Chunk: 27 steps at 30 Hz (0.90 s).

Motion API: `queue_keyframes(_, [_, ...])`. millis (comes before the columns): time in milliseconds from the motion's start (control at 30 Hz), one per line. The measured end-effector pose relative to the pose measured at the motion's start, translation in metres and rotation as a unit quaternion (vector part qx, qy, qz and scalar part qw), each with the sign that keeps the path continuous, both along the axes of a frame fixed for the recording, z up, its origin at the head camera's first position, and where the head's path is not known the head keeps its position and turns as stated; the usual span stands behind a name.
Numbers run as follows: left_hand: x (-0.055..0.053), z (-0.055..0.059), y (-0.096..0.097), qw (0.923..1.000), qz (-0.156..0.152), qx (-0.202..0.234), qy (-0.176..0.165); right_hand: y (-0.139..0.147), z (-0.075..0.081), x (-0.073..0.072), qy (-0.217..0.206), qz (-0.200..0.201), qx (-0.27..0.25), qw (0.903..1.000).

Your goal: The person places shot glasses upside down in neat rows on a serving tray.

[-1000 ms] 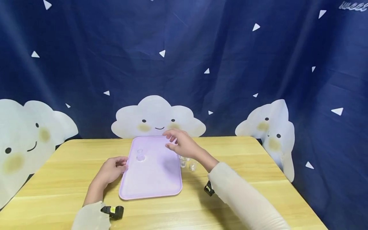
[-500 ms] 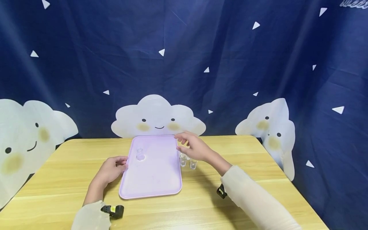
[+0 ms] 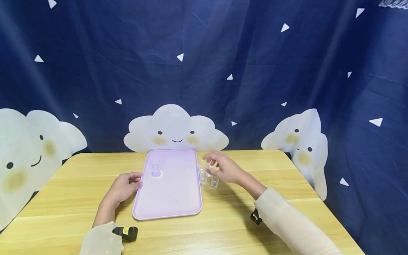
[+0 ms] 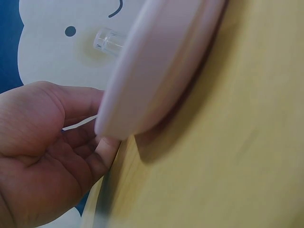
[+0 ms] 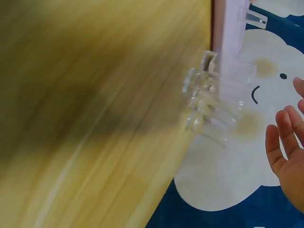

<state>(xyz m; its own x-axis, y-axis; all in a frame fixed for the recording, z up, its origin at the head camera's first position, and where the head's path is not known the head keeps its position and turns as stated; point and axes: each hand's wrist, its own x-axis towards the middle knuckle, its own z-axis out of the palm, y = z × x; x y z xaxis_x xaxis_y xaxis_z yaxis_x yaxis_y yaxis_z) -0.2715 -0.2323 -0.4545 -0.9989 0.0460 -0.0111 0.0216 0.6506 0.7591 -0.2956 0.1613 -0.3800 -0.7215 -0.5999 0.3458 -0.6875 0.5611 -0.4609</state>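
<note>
My left hand (image 3: 123, 188) pinches tray (image 3: 170, 200) at left edge; my right hand (image 3: 227, 169), fingers loosely parted, nothing held, above clear cups (image 3: 214, 182) beside tray; another cup (image 3: 156, 173) on tray

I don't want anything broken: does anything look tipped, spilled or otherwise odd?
Nothing stands out. One clear cup stands on the purple tray; the other clear cups stand beside its right edge, partly behind the right hand. No cup looks tipped and no spill shows, though fine cracks would be too small to tell.
</note>
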Motion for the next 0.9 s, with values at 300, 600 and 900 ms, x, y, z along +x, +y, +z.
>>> queue_keyframes(300, [0.001, 0.002, 0.000, 0.9999, -0.005, 0.011, 0.005, 0.020, -0.009, 0.005, -0.005, -0.002, 0.023, 0.9997])
queue_keyframes(600, [0.001, 0.004, 0.000, 1.0000, -0.001, 0.004, 0.001, 0.033, -0.020, 0.006, -0.026, -0.008, 0.063, 0.9977])
queue_keyframes(900, [0.001, 0.002, 0.000, 1.0000, 0.002, 0.009, 0.002, 0.039, -0.030, 0.004, -0.073, 0.018, 0.051, 0.9958])
